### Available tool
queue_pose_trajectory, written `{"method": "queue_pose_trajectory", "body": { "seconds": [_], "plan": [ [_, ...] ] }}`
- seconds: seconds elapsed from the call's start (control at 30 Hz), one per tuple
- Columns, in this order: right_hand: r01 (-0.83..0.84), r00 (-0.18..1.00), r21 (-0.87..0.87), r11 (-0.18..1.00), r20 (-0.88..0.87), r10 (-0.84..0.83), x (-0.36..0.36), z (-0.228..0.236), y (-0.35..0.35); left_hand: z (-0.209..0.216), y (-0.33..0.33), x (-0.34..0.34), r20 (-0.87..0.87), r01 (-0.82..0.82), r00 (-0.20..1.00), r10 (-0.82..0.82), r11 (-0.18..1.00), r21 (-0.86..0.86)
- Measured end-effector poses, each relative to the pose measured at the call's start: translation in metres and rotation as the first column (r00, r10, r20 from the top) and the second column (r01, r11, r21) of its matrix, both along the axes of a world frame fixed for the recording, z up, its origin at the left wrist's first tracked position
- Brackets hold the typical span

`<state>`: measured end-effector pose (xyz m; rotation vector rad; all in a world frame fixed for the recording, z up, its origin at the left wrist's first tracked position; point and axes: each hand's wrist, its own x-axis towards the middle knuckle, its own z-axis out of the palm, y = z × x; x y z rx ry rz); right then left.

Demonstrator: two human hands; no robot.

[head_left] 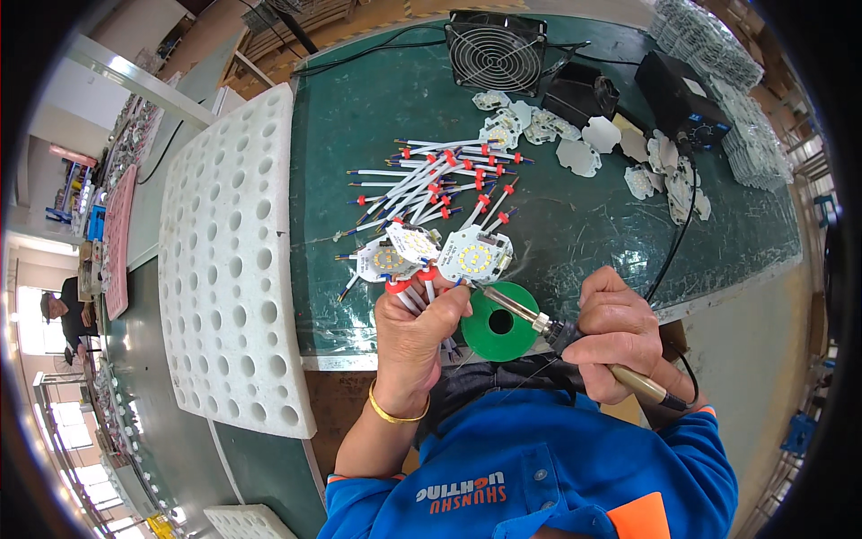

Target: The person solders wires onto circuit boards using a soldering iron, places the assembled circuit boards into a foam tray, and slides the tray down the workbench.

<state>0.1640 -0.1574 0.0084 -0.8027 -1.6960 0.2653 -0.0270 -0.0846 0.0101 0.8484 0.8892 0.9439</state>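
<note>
My left hand [411, 340], with a yellow bracelet at its wrist, is closed around a few white cables [415, 295] with red collars. Just beyond its fingertips sit round white LED boards; the rightmost LED board [474, 255] is by my thumb, and another LED board [415, 241] overlaps one to its left. My right hand [615, 337] grips a soldering iron [639, 384] like a pen. The iron's metal tip points left toward the thumb and the rightmost board's lower edge; I cannot tell whether it touches. Under the iron lies a green solder spool [512, 346].
Beyond the boards lies a pile of white cables [431, 184] with red collars. A black fan [496, 52], loose white boards [577, 157] and a black soldering station [682, 99] stand behind. A perforated white foam sheet [224, 269] is at left; stacked boards [750, 135] are far right.
</note>
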Motion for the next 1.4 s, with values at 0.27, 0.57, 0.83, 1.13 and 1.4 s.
{"method": "queue_pose_trajectory", "body": {
  "seconds": [0.27,0.57,0.83,1.13,1.4],
  "plan": [
    [0.034,0.999,0.046,0.998,0.041,-0.036,-0.002,-0.003,0.0,-0.006,0.001,0.003,0.04,-0.007,0.999,0.008,1.0,-0.007],
    [-0.045,0.99,0.033,0.998,-0.134,0.049,0.007,0.011,0.007,-0.008,0.01,0.001,0.065,0.054,0.997,-0.049,0.996,-0.07],
    [0.186,0.978,-0.116,0.976,0.115,-0.173,-0.008,0.02,0.064,0.0,0.017,0.001,-0.1,0.173,0.979,-0.176,0.984,-0.038],
    [0.076,0.997,-0.22,0.972,0.045,-0.068,-0.014,0.016,0.062,0.004,0.019,-0.007,0.054,0.219,0.975,-0.217,0.975,-0.041],
    [0.201,0.977,-0.132,0.971,-0.047,-0.209,-0.035,0.007,0.054,0.0,0.015,-0.014,0.164,0.259,0.956,-0.243,0.962,-0.087]
  ]
}}
